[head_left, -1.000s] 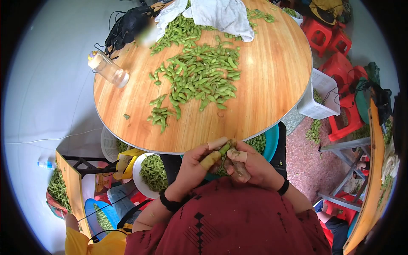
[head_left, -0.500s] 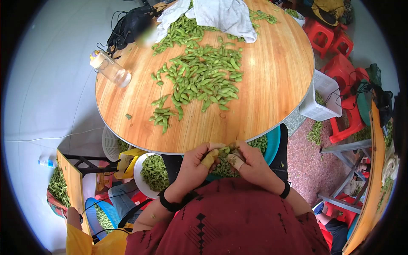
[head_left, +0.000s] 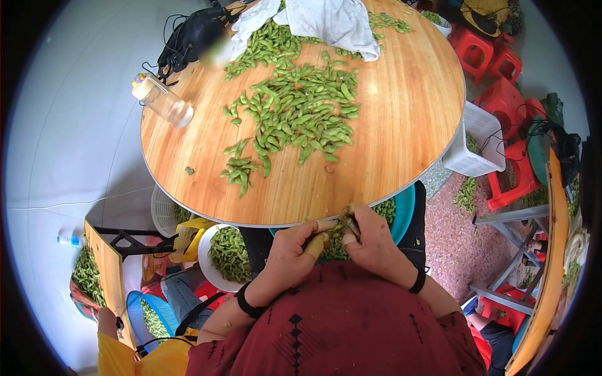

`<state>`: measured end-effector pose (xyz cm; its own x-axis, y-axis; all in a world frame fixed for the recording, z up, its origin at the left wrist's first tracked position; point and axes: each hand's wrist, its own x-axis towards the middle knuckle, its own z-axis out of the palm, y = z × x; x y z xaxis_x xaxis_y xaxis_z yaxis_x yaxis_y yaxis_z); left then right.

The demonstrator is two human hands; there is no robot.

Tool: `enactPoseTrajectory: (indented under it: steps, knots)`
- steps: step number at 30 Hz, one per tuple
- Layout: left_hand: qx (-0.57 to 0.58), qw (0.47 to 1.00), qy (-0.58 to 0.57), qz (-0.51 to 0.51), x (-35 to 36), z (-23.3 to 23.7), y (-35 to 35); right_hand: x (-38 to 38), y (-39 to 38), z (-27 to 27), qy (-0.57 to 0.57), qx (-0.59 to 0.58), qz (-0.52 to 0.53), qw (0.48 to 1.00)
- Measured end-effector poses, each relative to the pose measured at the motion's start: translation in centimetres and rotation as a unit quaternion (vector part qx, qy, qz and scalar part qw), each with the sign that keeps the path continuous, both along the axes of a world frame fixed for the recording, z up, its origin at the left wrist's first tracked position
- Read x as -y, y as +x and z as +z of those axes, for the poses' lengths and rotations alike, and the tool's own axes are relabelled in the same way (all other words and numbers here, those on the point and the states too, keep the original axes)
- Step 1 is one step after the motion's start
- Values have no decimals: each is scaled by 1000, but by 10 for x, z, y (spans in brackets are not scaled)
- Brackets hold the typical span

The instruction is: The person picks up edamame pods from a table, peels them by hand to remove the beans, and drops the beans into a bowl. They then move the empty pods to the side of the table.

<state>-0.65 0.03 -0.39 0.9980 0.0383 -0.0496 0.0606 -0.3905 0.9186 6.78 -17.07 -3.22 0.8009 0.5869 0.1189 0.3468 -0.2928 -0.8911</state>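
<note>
Over a turquoise basin [head_left: 406, 216] at the table's near edge, my hands work close together. My left hand [head_left: 290, 252] is closed, with a yellowish cover on its thumb; what its fingertips hold is hidden. Fingers of my right hand [head_left: 376, 241] pinch a green soybean pod [head_left: 342, 224], partly covered by the fingertips. Shelled green beans [head_left: 337, 249] show in the basin below. Ahead on the round wooden table [head_left: 401, 125] lies a loose spread of soybean pods [head_left: 301, 113].
A white cloth [head_left: 332, 28] partly covers more pods at the back. A water bottle [head_left: 163, 101] and a black bag [head_left: 194, 41] are at the left. A white bowl of pods [head_left: 207, 241] sits below left. Red stools [head_left: 473, 50] and a white crate [head_left: 470, 160] stand right.
My hands have drawn slightly apart. The right hand has shifted a little up and right, the left slightly down. The pods on the table have not moved.
</note>
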Motion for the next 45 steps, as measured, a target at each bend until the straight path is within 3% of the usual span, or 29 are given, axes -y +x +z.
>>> enactPoseTrajectory:
  steps: [3,5,8,10,12,14,16,17,19,20,22,23,24,26,28,30,32,33,35,39,42,44,45]
  knots:
    - [-26,999,20,18,-5,-1,0,2,1,0,8,56,-24,998]
    - [15,999,13,28,-1,-3,2,0,-4,13,81,-36,-11,996]
    - [78,995,41,45,-1,0,1,0,-1,3,39,50,8,998]
    - [96,989,85,67,-17,7,-4,1,0,2,32,38,30,998]
    - [101,969,140,178,-47,16,-10,2,1,3,24,27,54,998]
    - [174,916,227,282,-105,7,-6,4,1,7,-30,-52,66,996]
    - [91,858,367,347,-165,-3,1,2,0,7,-29,-67,75,995]
    - [94,856,368,350,-180,-4,2,1,0,8,-32,-84,74,993]
    - [107,792,540,263,-201,-7,9,-2,0,12,-23,-78,85,993]
    - [110,792,540,262,-208,-13,13,-3,-1,12,-16,-77,97,992]
    - [96,804,566,154,-222,-37,16,-5,-3,15,-14,-82,100,991]
    - [82,772,591,219,-242,-58,16,-5,-2,16,-12,-85,103,991]
    - [82,772,591,219,-246,-53,14,-4,-1,14,-12,-85,102,991]
    - [-173,616,659,396,-245,-33,11,0,0,11,-27,-121,90,988]
    - [71,700,615,356,-231,-18,23,-2,2,11,-33,-122,94,987]
    - [216,856,435,177,-211,-4,43,-6,2,14,-42,-125,106,986]
    - [231,893,366,118,-183,2,65,-11,2,18,-48,-112,129,984]
    - [233,893,367,118,-182,4,71,-11,2,18,-47,-110,129,984]
    - [161,891,423,25,-180,6,80,-10,1,14,-8,-112,135,984]
    - [100,887,445,76,-179,-1,83,-4,0,16,-16,-149,130,980]
    - [142,915,353,132,-159,4,72,-1,0,15,14,-163,130,978]
    - [141,976,134,97,-137,8,57,-3,2,15,28,-144,155,977]
    - [87,993,-15,79,-114,21,47,-4,3,20,26,-148,148,977]
